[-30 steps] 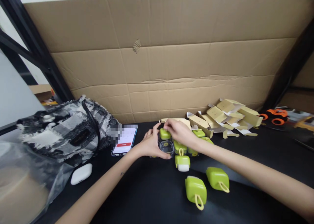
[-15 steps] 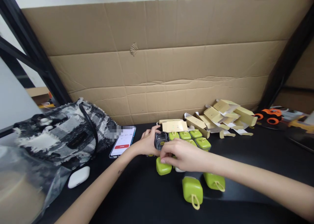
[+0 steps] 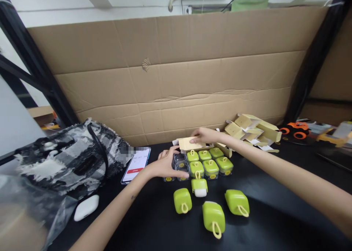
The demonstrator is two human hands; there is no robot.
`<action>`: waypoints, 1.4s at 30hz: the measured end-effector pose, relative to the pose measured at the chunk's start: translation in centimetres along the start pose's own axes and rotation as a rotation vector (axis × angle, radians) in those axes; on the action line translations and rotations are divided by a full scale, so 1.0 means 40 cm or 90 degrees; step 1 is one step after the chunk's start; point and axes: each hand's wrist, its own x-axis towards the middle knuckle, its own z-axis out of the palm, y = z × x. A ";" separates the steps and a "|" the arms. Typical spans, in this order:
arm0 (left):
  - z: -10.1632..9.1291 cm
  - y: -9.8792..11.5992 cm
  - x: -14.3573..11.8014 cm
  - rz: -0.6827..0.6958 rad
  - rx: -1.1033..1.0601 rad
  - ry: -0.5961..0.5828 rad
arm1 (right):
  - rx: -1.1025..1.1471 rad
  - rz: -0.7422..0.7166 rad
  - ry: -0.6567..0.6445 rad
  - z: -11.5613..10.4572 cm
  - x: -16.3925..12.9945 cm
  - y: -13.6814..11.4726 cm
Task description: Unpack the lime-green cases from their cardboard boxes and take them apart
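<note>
Moved: your right hand [image 3: 205, 135], from the loose green case [image 3: 182, 199] to the tan box [image 3: 187, 144].
Around: bag [image 3: 82, 148], phone [image 3: 134, 170], left; cartons [image 3: 244, 129], orange toy car [image 3: 299, 128], right. Nearer you than the tan box: green-topped boxes [image 3: 211, 167], in rows. Tan box: under your right fingertips; pinched or not, cannot tell. Clear boxes [image 3: 181, 166]: inside your left hand [image 3: 165, 165], thumb and fingers spread. Loose green case: before them.
</note>
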 end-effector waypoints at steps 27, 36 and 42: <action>0.007 0.061 0.053 0.106 0.040 -0.034 | -0.079 -0.323 -0.026 0.055 -0.247 -0.171; 0.004 0.066 0.052 0.107 0.040 -0.044 | -0.070 -0.243 -0.041 0.057 -0.261 -0.159; 0.016 0.072 0.051 0.087 0.011 -0.035 | -0.038 -0.189 -0.027 0.018 -0.281 -0.147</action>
